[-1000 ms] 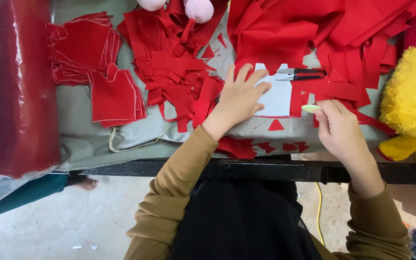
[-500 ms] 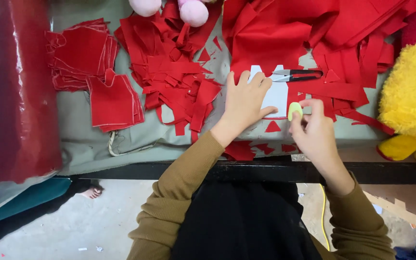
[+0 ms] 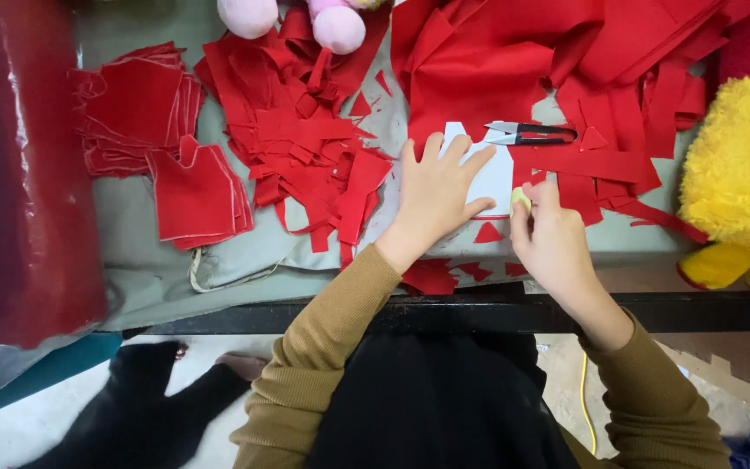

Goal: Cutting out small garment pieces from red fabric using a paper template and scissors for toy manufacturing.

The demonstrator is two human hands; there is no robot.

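On the grey worktable [image 3: 132,226], the white paper template [image 3: 490,174] is lying flat on red fabric [image 3: 479,69], just below the snips [image 3: 527,133]. The left hand [image 3: 438,195] is pressing it with open, spread fingers, and the right hand [image 3: 553,239] is pinching a small yellow chalk [image 3: 520,199] at its lower right edge. I think tracing goes well if the pressing stays firm and the chalk is hugging the edge. Cut red pieces [image 3: 193,191] are piling at the left

Worktable [image 3: 132,217], grey-green cloth cover, dark front edge.

On it: stack of cut red squares [image 3: 136,104] at left, vest-shaped red pieces [image 3: 194,191] just beside; heap of red strips [image 3: 305,148] centre; loose red fabric [image 3: 514,61] upper right; white paper pattern [image 3: 492,178]; snips [image 3: 527,133]; yellow plush toy [image 3: 740,174] far right; pink plush [image 3: 337,24] at top.
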